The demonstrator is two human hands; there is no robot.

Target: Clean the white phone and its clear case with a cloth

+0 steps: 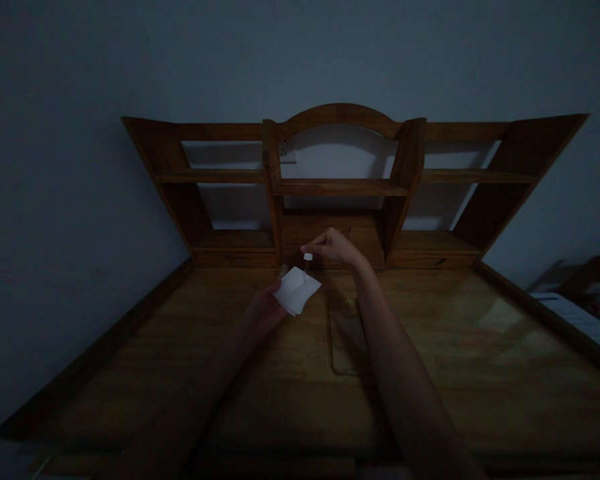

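My left hand (267,310) holds a folded white tissue or cloth (296,291) by its left side, above the desk. Over it, the fingertips of my right hand (333,245) pinch a small white-capped clear tube (308,257) at its cap. The tube points down, and its lower end meets the tissue or lies just in front of it; I cannot tell which. Under my right forearm a flat, clear rectangular tray or case (344,347) with a golden-looking edge lies on the desk, partly hidden. Dim light blurs the fine details.
The wooden desk (280,400) carries a wooden hutch (340,187) with shelves and small drawers along its back. A wall socket (287,152) shows through the hutch. Raised wooden edges run along both sides. To the right, beyond the desk, lies a pale surface (575,320).
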